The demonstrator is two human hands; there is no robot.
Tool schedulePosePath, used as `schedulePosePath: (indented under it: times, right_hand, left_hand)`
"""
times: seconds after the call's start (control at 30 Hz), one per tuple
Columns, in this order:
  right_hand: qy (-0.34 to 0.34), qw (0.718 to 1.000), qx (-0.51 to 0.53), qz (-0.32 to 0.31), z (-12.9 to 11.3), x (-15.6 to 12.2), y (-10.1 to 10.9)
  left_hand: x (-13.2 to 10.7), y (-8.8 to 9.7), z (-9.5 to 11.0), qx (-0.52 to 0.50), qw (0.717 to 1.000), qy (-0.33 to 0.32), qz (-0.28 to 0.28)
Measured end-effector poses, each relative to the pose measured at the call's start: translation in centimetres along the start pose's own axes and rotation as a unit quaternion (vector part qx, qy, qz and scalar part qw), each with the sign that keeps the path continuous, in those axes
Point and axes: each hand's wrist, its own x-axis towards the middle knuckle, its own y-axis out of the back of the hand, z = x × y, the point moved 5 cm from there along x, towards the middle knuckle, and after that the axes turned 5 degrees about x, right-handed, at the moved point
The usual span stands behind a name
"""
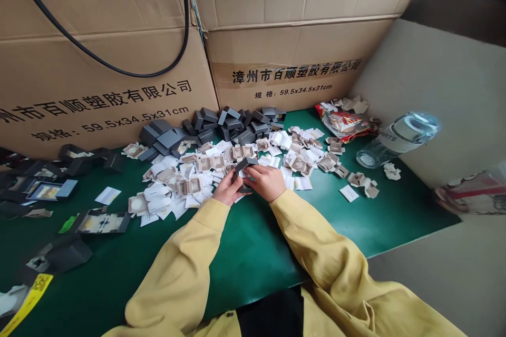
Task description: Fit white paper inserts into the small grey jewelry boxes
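Observation:
Between my two hands is a small dark grey box (245, 163), its lid tilted up. My left hand (228, 187) grips its left side with the thumb on the front. From the right, my right hand (267, 181) holds it, with the fingers reaching over its edge; what lies inside the box is hidden. Just beyond my hands spreads a heap of white folded cards (162, 197) and small greyish paper inserts (190, 186). Behind that heap, several dark grey boxes (168, 139) are piled up.
Two large cardboard cartons (276, 52) wall off the back. At right stand a clear bottle (395, 139) and a red snack bag (343, 121). On the left lie open dark boxes (103, 222) and a yellow strip (29, 303). A black cable (118, 69) hangs above.

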Motion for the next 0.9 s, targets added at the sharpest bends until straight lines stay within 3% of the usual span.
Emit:
schedulePosePath:
  times: [0.17,0.9]
  right_hand:
    - [-0.02,0.999,-0.007,-0.044,0.15,-0.03,-0.08]
    - [-0.032,0.995,0.013,-0.09,0.3,-0.03,0.33]
  left_hand:
    - [-0.19,-0.37,0.14,0.011,1.0,-0.007,-0.003]
    - [-0.08,-0.15,0.04,-0.022,1.0,-0.007,0.003]
